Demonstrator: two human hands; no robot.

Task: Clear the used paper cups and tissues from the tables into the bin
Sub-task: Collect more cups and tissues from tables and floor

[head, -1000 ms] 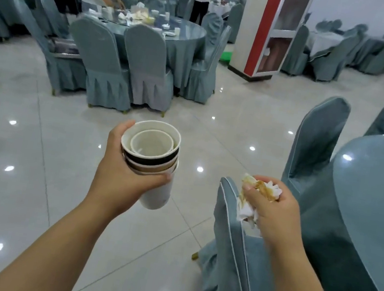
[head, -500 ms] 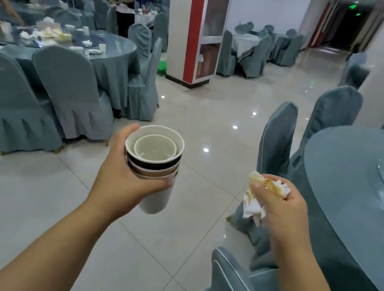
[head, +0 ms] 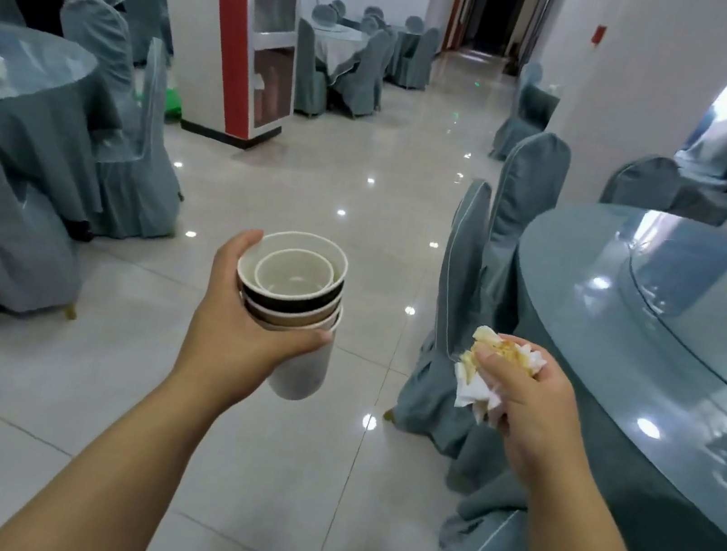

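Observation:
My left hand (head: pixel 238 331) grips a stack of nested used paper cups (head: pixel 294 307), white, brown and black, held upright over the tiled floor. My right hand (head: pixel 527 401) clutches a wad of crumpled, stained white tissues (head: pixel 487 371) beside the round table (head: pixel 589 282) on the right. No bin shows in the head view.
Grey-covered chairs (head: pixel 461 291) line the right table, which carries a glass turntable (head: pixel 703 281). Another round table (head: pixel 26 79) with a cup and litter stands at left, with chairs around it. A red-and-white pillar (head: pixel 243 27) rises ahead; a tiled aisle runs toward a corridor. A person stands far left.
The view has swung to the right: the left table slid toward the frame edge and the corridor came into sight. Both hands keep their hold on the cups and tissues.

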